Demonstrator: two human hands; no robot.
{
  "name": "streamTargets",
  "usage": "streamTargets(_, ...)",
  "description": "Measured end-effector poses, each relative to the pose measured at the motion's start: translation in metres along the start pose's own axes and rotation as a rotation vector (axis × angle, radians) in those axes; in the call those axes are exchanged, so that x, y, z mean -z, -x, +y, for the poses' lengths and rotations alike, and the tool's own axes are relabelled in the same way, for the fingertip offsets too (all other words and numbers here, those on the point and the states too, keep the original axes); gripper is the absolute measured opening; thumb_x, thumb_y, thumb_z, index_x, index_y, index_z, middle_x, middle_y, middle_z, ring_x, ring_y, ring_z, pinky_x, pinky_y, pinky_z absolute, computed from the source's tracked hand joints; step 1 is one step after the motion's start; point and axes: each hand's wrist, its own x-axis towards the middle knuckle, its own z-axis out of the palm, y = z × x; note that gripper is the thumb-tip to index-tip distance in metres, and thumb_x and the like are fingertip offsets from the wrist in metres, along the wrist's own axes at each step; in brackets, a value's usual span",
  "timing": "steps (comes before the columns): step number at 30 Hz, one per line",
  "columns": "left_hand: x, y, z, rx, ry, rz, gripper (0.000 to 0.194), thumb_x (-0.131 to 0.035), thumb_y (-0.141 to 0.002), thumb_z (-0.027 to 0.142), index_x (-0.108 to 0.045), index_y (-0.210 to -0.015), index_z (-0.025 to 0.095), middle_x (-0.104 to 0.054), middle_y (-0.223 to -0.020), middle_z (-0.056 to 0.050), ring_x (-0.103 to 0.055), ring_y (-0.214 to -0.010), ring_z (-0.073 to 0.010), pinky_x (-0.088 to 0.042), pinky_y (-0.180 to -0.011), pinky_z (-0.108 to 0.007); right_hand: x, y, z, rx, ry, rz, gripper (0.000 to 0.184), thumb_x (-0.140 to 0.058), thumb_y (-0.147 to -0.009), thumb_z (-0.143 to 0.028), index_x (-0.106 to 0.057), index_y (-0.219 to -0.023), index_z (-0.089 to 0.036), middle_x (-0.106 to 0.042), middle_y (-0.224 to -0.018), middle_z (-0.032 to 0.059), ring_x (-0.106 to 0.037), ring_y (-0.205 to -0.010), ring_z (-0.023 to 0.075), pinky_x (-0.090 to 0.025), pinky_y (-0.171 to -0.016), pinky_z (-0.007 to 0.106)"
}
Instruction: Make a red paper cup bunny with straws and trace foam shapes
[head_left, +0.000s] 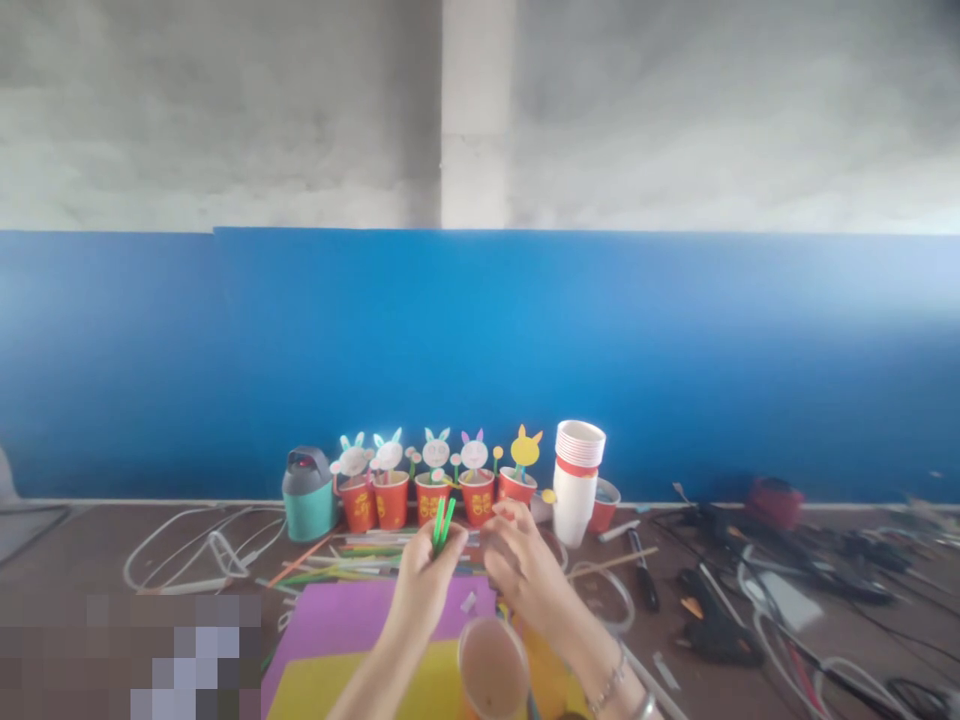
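My left hand (431, 572) is closed on two thin bright green sticks (442, 525), whose ends point up past the thumb. Close beside it, my right hand (529, 570) has its fingers bent and a little apart, and I see nothing held in them. Below the hands stands a paper cup (493, 665), its mouth facing me. Purple sheets (337, 615) and a yellow sheet (322, 685) lie under my forearms. Behind the hands, a row of red paper cups (391, 500) holds paper animal faces with ears, among them a yellow face (525, 452).
A tall stack of white paper cups (576, 490) stands right of the row, a teal and grey device (309, 495) left of it. Coloured sticks (337, 570) lie behind the sheets. Cables, a black glue gun (716, 625) and a pen (643, 570) spread rightward. A blue partition (480, 330) rises behind.
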Motion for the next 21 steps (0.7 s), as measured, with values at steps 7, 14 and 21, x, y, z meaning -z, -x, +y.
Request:
streamTargets(7, -0.002, 0.002, 0.001, 0.007, 0.029, 0.033, 0.028, -0.065, -0.074, 0.043, -0.064, -0.075, 0.015, -0.053, -0.06, 0.002, -0.047, -0.059, -0.0141, -0.035, -0.057, -0.024, -0.002, 0.002, -0.008, -0.056, -0.019, 0.024, 0.029, -0.045, -0.081, -0.013, -0.054, -0.107, -0.022, -0.055, -0.093, 0.0041, -0.057, -0.08, 0.0181, -0.047, -0.071, 0.029)
streamTargets(14, -0.002, 0.004, 0.011, 0.067, 0.081, 0.032, 0.034, -0.07, -0.068, 0.049, -0.067, -0.075, 0.015, -0.054, -0.054, 0.002, -0.052, -0.06, -0.0169, -0.038, -0.057, -0.025, -0.003, 0.0, -0.013, -0.019, 0.018, 0.083, 0.012, -0.048, -0.079, -0.011, -0.054, -0.074, -0.02, -0.053, -0.083, 0.0014, -0.053, -0.071, 0.0148, -0.041, -0.063, 0.025)
streamTargets(21, -0.004, 0.006, 0.004, 0.227, 0.177, -0.042, 0.05, -0.067, -0.068, 0.056, -0.069, -0.095, 0.015, -0.053, -0.052, 0.004, -0.051, -0.055, -0.0141, -0.036, -0.055, -0.024, 0.008, -0.001, -0.004, -0.041, 0.083, 0.092, 0.015, -0.045, -0.086, -0.018, -0.055, -0.074, -0.02, -0.056, -0.083, 0.004, -0.056, -0.078, 0.0182, -0.044, -0.068, 0.028)
